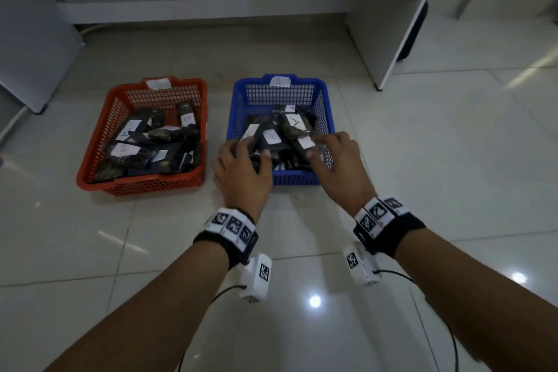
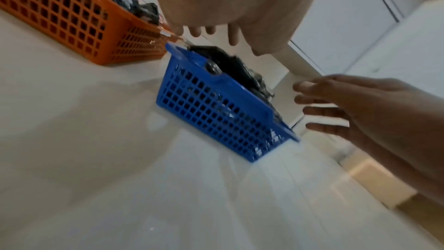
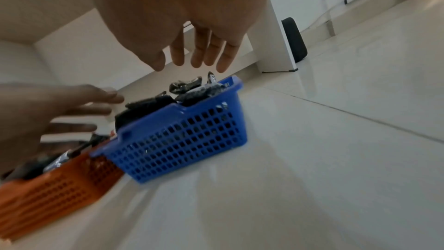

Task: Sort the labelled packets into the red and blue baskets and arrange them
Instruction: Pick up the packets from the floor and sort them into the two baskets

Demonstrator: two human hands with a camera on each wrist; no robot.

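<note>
Seen over the blue basket [image 1: 283, 90]: left hand [image 1: 241, 169] and right hand [image 1: 338, 160], fingers spread loosely, holding nothing, poised above the near end of its heaped labelled packets [image 1: 273, 137]. Left of that basket, on the floor tiles [image 1: 422, 160], lay the red basket [image 1: 120, 118], also filled. Judged best squared gently from both ends, labels kept upward, without tipping the basket.

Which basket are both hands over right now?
The blue basket, on the right; left hand and right hand hover over its near end. The red basket sits untouched.
</note>
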